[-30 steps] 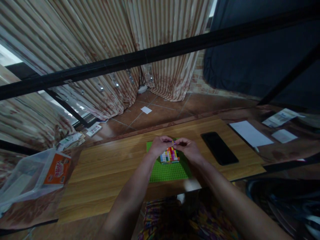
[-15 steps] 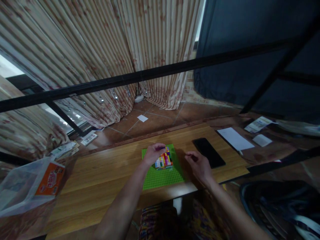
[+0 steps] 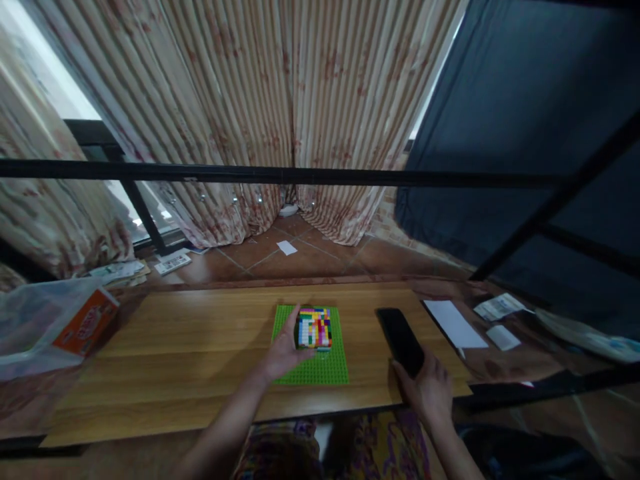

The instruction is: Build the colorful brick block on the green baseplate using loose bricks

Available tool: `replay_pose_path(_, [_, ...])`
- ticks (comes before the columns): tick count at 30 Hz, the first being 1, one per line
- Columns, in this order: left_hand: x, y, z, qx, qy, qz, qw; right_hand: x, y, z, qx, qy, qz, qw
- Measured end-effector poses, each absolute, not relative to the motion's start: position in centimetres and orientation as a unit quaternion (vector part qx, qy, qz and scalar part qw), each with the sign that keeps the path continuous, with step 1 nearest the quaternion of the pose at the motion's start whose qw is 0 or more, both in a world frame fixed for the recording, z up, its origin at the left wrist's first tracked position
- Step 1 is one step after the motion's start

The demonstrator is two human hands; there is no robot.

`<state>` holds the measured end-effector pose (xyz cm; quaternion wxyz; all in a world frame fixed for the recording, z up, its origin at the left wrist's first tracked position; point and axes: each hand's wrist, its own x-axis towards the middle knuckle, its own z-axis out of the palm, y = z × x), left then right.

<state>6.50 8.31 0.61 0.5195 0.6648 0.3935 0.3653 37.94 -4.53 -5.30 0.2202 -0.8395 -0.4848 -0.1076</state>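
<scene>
A block of small multicoloured building bricks point(image 3: 316, 328) is on the green studded baseplate point(image 3: 333, 373). My left hand point(image 3: 286, 350) is spread around the block's near left corner, fingers along its left side and thumb across its front. Whether the palm touches the bricks is unclear. To the right, my right hand point(image 3: 430, 387) grips the near end of a black smartphone point(image 3: 401, 340), thumb on its left edge and fingers on its right. The phone's far end points away from me, over the wooden table.
The wooden table point(image 3: 200, 347) carries the baseplate. At the left stands a clear plastic bin point(image 3: 40, 313) with an orange label. White paper point(image 3: 454, 324) lies at the right. A black metal rail point(image 3: 340, 176) crosses in front of the curtains point(image 3: 240, 100).
My right hand has moved from beside the baseplate to the phone and closed on it. My left hand has come off the block's top to its near left corner. The view has levelled.
</scene>
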Motion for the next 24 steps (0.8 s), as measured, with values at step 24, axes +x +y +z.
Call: replay_pose_path(24, [8.3,-2.9,3.0,0.387,0.36,0.465,0.71,24.5,-9.8,2.5,-0.603,-0.236,0.486,0.587])
